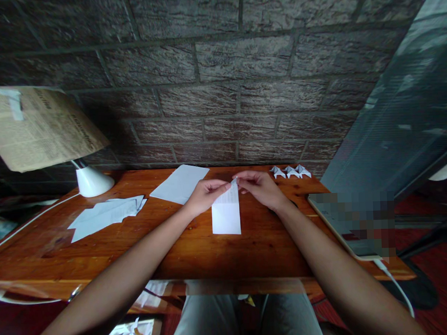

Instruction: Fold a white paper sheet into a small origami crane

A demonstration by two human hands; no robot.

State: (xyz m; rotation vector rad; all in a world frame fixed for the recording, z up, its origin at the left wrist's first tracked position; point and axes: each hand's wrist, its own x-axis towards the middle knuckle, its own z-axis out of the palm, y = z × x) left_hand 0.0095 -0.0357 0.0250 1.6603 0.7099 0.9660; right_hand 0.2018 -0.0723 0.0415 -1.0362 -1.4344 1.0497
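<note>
Both hands meet over the middle of the wooden bench. The left hand and the right hand each pinch the far edge of a folded white strip, fingers closed on the paper at its top corner. The strip lies lengthwise from far to near, its near end flat on the bench and its far end slightly lifted between the fingertips. Both forearms run in from the near edge and do not cover it.

Left of the hands, a loose white sheet lies flat, just beside the left hand but apart from it. Further left is a spread of overlapping paper pieces, well clear of the strip. At the far left stands a lamp with a white base; its shade, covered in newsprint, leans out over the bench's left end. A white cord runs from the base off the left edge.

At the far edge, right of the right hand, three small folded paper shapes sit in a row against the brick wall. On the right side lies a flat device, partly blurred, with a white cable hanging from its near corner. Nothing lies between the hands and the strip.

Below the bench's near edge, more paper scraps show on a lower level.
</note>
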